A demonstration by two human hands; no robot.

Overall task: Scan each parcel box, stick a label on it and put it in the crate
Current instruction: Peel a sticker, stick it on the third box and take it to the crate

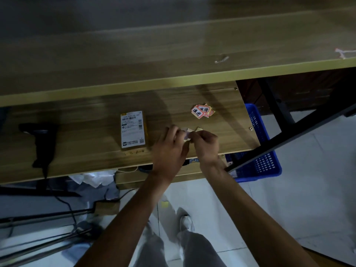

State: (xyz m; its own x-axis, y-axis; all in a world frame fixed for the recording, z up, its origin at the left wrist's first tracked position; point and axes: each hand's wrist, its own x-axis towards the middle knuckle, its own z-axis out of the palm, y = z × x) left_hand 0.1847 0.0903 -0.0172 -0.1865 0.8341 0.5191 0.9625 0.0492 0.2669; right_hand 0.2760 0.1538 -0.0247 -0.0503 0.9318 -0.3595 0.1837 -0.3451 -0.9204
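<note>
Both hands meet at mid-frame, just right of centre, over the lower wooden shelf [81,135]. The left hand [169,149] & right hand [207,145] each pinch a small sticker [187,134] between their fingertips, fingers curled in tight; looks like they're peeling 1 label off its backing, tho it's too small & dim to be sure. A scrap of yellowish paper [199,129] lies just beyond the right fingers.

The parcel box [133,130] lies flat on the shelf, just left of the left hand, near but not touching, white shipping slip facing up. No red label on it that I can see, so sticking isn't done yet. Whether it's been scanned, can't tell: the scanner [41,143] sits at far left of the frame, well apart from both hands, nobody holding it.

A small pile of red-and-white labels [202,110] sits above & a bit right of the hands, near them, on the same shelf.

The blue crate [258,132] is at right of the frame, on the floor beside the shelf end, partly behind a black bar [292,128]. Its inside is mostly hidden, so how many boxes already went in, no idea.

My read: only 1 box in view, mid-way thru. Left to do: label onto box, then box over to the crate at right.
</note>
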